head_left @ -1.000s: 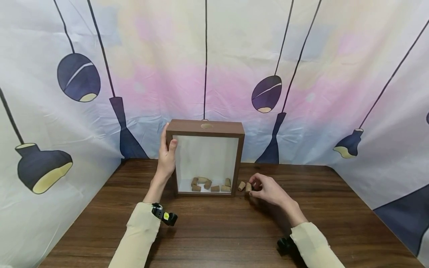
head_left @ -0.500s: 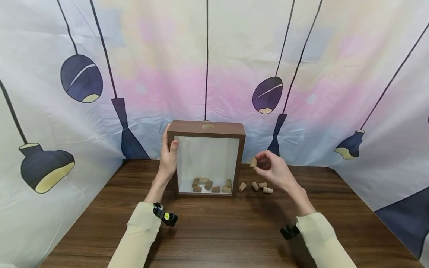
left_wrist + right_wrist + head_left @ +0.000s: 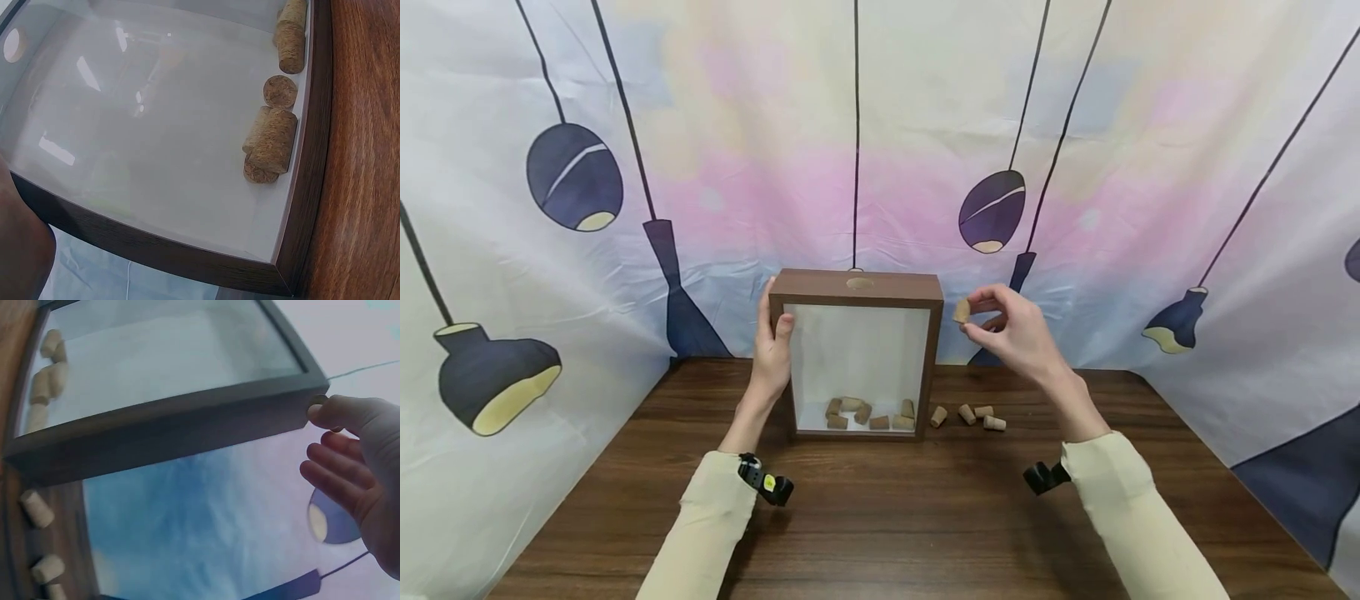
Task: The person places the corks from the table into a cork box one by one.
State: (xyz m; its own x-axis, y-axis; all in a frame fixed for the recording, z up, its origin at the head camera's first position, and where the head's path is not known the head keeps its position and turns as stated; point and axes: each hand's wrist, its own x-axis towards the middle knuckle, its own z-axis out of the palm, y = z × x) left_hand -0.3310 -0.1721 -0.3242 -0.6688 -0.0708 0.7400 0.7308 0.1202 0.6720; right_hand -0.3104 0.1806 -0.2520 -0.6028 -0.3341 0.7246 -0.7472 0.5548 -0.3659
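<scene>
A brown wooden shadow box (image 3: 857, 288) with a clear front stands upright on the table, an oval hole (image 3: 860, 283) in its top. Several corks (image 3: 852, 403) lie along its bottom inside. My left hand (image 3: 770, 354) grips the box's left side, thumb on the front frame and the other fingers mostly hidden behind. Raised beside the upper right of the box, my right hand (image 3: 1015, 329) pinches a cork (image 3: 962, 311) between thumb and fingertips. In the right wrist view the pinched cork (image 3: 319, 400) shows small, mostly covered by the thumb, its other fingers spread loosely.
Several loose corks (image 3: 966, 413) lie on the dark wooden table (image 3: 880, 517) just right of the box. A fabric backdrop (image 3: 760, 167) printed with hanging lamps rises behind the table and at both sides.
My right hand has picked a cork up from the table and lifted it to near the box's top right. The left hand keeps its hold on the box.
</scene>
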